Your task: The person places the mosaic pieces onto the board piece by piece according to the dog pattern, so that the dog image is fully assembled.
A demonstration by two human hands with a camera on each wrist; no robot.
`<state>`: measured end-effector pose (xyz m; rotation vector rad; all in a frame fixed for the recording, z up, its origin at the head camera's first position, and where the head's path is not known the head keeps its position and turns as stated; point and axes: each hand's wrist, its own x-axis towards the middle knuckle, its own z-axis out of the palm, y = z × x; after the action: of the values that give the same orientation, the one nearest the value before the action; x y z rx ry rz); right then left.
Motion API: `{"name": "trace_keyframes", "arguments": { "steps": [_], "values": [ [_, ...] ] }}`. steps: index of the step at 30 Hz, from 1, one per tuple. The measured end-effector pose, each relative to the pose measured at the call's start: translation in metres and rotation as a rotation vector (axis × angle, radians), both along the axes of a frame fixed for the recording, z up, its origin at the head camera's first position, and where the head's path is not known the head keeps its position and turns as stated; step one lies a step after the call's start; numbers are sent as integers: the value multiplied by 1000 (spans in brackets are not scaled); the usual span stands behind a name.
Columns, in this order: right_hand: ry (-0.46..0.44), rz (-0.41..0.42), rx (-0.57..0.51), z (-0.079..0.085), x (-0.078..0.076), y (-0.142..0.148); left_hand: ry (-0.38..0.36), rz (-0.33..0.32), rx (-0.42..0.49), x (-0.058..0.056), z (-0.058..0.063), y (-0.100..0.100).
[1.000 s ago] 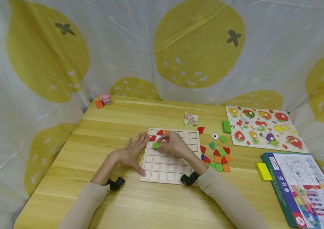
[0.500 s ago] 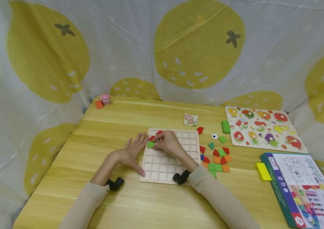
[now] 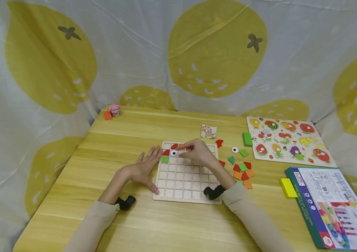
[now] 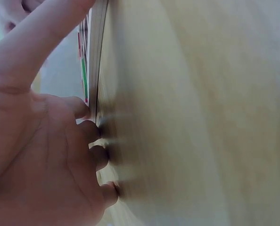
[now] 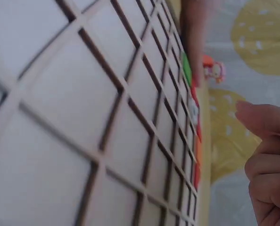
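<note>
Across the middle and lower part of the frame, a wooden worktop (image 3: 181, 224) is carrying everything. At the lower right a printed box (image 3: 333, 206) is lying flat, its contents hidden; above it, at the right, a fruit board (image 3: 295, 161) is holding fruit shapes in its recesses. At the centre the grid board (image 3: 179, 176) is lying flat, most of its visible cells bare.

The left hand (image 3: 140, 171) is resting spread along the board's left edge, holding nothing, its thumb at the lower-left corner. The right hand (image 3: 198, 154) is hovering over the upper rows — its grip is standing slightly parted, with no piece showing in it. The step in hand seems to be filling cells; the next move probably calls for another piece from the loose tiles (image 3: 243, 168) right of the board, perhaps checked against the small picture card (image 3: 208, 131) above it.

In the upper-left cells, red quarter pieces (image 3: 166, 152), a green square (image 3: 164, 159) and a round eye piece (image 3: 173, 153) are sitting — one piece per cell.
</note>
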<state>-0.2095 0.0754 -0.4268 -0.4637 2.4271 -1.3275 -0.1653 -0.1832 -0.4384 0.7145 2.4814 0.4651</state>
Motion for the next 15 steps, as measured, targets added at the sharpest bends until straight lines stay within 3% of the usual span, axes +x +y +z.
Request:
{"name": "trace_keyframes", "arguments": {
  "steps": [4,8,15],
  "values": [
    [-22,-68,24,8,5,54,6,-3,3,1,0,1],
    [-50,-118,97,2,11,100,11,-1,5,1,0,0],
    [-144,-177,150,-15,18,138,5,-3,9,0,0,1]
  ]
}}
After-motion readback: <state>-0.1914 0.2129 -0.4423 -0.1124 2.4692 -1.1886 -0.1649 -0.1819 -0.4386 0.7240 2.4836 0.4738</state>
